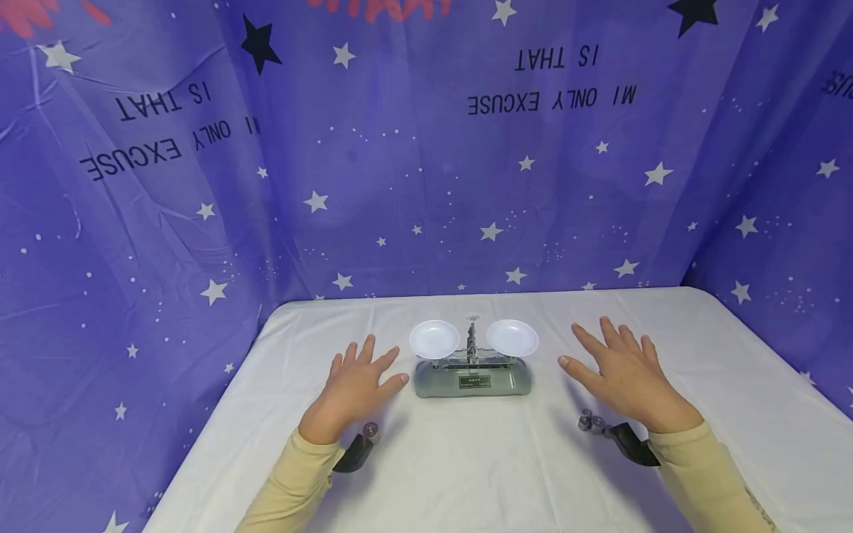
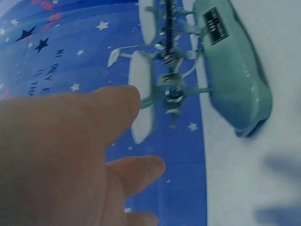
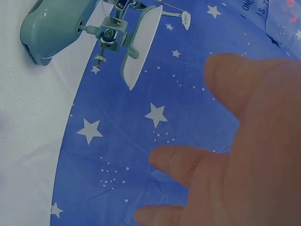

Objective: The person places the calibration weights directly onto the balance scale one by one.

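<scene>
A small balance scale with a grey-green base [image 1: 473, 382] stands on the white-covered table in the head view. Two white pans sit on top, the left pan [image 1: 435, 340] and the right pan [image 1: 512, 338], both bare. My left hand [image 1: 356, 389] is to the left of the scale, fingers spread, holding nothing. To the right of it my right hand [image 1: 623, 374] is spread too, with nothing in its grasp. In the left wrist view the thumb [image 2: 115, 106] overlaps a pan. The right wrist view has the scale base [image 3: 51, 28] at upper left, apart from the fingers.
The white tablecloth [image 1: 480, 459] covers the table, and purple star-printed curtains [image 1: 400, 185] hang at the back and both sides. Dark wrist-worn camera mounts [image 1: 356, 451] show below each hand.
</scene>
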`<state>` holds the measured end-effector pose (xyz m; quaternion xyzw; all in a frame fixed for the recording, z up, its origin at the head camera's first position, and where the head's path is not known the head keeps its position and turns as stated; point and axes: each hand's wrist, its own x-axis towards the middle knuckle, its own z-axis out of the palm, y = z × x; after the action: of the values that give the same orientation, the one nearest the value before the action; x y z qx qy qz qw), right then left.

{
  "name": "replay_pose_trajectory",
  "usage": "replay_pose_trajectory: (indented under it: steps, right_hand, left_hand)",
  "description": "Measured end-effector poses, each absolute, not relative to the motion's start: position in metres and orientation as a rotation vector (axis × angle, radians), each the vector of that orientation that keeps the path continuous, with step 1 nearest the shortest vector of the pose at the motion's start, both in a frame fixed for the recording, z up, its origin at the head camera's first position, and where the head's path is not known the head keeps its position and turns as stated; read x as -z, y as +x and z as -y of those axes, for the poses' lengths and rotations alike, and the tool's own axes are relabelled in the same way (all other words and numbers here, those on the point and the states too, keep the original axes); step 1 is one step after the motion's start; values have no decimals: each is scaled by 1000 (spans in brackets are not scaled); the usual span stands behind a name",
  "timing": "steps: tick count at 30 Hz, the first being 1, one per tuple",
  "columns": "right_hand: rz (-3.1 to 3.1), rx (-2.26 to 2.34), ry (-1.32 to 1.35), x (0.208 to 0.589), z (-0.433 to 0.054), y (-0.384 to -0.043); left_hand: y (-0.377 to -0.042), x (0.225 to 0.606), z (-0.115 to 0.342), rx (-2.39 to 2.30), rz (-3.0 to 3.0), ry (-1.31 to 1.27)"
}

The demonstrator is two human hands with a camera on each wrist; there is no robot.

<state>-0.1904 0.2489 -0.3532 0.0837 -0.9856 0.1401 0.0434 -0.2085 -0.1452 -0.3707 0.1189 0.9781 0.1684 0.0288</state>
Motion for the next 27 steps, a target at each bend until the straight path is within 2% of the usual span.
replay_pose_trajectory:
  steps: [20, 27]
  right_hand:
    - [3025, -451, 268, 355, -248, -193]
    - [3017, -451, 272, 354, -247, -192]
  left_hand:
    - [-222, 418, 115, -847, -2905, 943]
    - [-228, 435, 105, -987, -2946, 1021]
